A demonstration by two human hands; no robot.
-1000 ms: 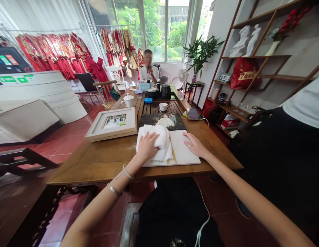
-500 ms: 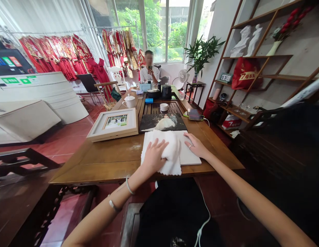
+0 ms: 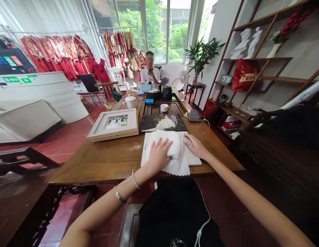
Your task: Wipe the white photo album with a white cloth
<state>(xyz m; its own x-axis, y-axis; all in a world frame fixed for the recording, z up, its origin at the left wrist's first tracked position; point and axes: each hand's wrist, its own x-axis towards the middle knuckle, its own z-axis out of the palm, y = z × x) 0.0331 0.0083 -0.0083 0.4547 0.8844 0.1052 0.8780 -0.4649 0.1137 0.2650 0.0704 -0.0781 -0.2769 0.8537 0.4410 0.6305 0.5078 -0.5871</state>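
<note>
Both arms reach forward from the bottom of the view and meet over the near edge of the desk (image 3: 110,159). The left hand (image 3: 159,154) lies palm down with its fingers spread and slightly curled, pressing on a white cloth (image 3: 176,154); two thin bracelets sit on that wrist. The right hand (image 3: 197,146) rests flat, fingers together and stretched out, with a ring on one finger. It presses on the right part of a white board (image 3: 194,158) that lies flat on the desk. Neither hand grips anything: both are open and pushing down.

The cloth covers most of the board. Its left part is bunched under the left hand, its lower corner hangs a little over the near edge of the desk, and its right edge lies just beside the right hand's fingers. The board sits straight in front of the person, and its right strip shows bare past the cloth.

Just beyond the board lies a dark photo print (image 3: 163,122), touching or nearly touching its far edge. Left of the print, a pale picture frame (image 3: 114,124) lies flat. Farther along the desk stand a white teapot (image 3: 130,101), a small white cup (image 3: 164,107) and a black kettle (image 3: 167,92). A seated person (image 3: 149,70) is at the far end.
</note>
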